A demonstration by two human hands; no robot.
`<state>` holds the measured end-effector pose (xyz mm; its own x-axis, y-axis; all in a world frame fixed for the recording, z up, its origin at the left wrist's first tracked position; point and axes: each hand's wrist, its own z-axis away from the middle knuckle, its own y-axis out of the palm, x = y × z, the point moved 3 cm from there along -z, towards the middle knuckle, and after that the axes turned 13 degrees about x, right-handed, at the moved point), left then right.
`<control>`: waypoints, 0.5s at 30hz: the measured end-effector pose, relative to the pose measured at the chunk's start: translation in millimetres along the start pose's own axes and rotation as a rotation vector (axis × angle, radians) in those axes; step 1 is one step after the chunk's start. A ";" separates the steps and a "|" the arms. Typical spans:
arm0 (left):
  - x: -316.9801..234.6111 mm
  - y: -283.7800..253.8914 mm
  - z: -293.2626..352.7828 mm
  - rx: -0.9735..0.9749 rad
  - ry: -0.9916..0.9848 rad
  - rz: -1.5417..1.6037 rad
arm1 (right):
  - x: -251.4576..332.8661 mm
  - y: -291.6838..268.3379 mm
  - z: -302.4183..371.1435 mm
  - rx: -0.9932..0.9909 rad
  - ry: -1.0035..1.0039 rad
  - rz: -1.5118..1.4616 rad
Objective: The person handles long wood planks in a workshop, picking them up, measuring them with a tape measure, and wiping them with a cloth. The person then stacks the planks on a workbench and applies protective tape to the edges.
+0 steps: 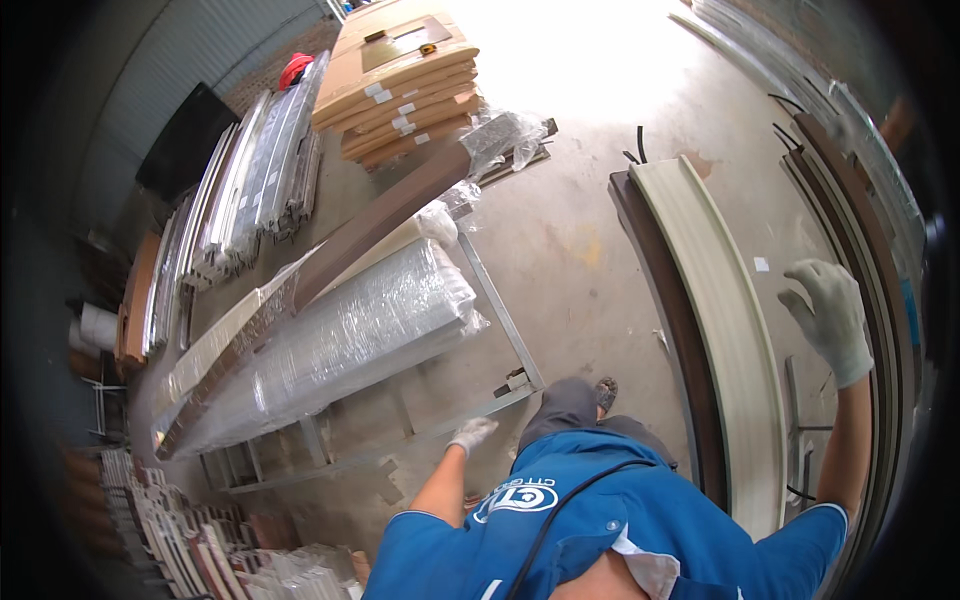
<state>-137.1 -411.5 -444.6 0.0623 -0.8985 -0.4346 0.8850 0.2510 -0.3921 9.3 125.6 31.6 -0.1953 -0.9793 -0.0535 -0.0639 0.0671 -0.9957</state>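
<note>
My left hand (473,434), in a pale work glove, hangs beside my body near the rail of a grey metal frame (430,436). Its fingers look loosely stretched, and I see nothing in them. To the right, my right hand (830,318) is raised in the same kind of glove. Thumb and fingers stand apart with nothing between them. The hand is between a long cream profile (715,300) and dark brown profiles (868,230). On the frame lies a bundle wrapped in clear plastic film (350,330), with a long brown profile (390,210) along its far side.
Wrapped boards (400,110) stand stacked at the back, a tape measure (428,49) on top. Film-wrapped profiles (245,190) lie on the left. Many cut pieces (200,540) crowd the lower left. A dark brown profile (665,300) lies along the cream one on the concrete floor (570,260).
</note>
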 end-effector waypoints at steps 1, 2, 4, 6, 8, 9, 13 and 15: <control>-19.7 -14.7 -10.2 0.014 0.002 0.099 | -2.6 6.8 -16.2 0.020 -0.013 -0.006; -43.6 -31.1 -21.7 0.027 0.005 0.200 | -6.1 11.7 -31.7 0.020 -0.029 -0.039; -95.3 -73.3 -43.6 -0.128 0.195 0.292 | -9.8 19.0 -59.1 0.028 -0.051 -0.058; -146.9 -124.6 -70.7 -0.234 0.401 0.363 | -10.2 23.3 -84.8 0.041 -0.074 -0.066; -197.3 -186.6 -109.4 -0.252 0.402 0.505 | -9.1 25.1 -111.0 0.053 -0.079 -0.056; -221.2 -217.1 -120.4 -0.373 0.478 0.400 | -9.0 25.7 -127.0 0.061 -0.084 -0.045; -314.2 -347.7 -162.9 -0.816 0.615 -0.068 | -13.5 22.6 -209.6 0.119 -0.024 0.032; -351.8 -407.4 -182.2 -0.963 0.697 -0.231 | -13.3 21.0 -267.2 0.121 -0.001 0.069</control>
<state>-603.6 -132.0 -279.7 -0.5761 -0.6450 -0.5022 0.1183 0.5421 -0.8320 -251.0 191.1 31.6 -0.1937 -0.9734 -0.1222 0.0686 0.1108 -0.9915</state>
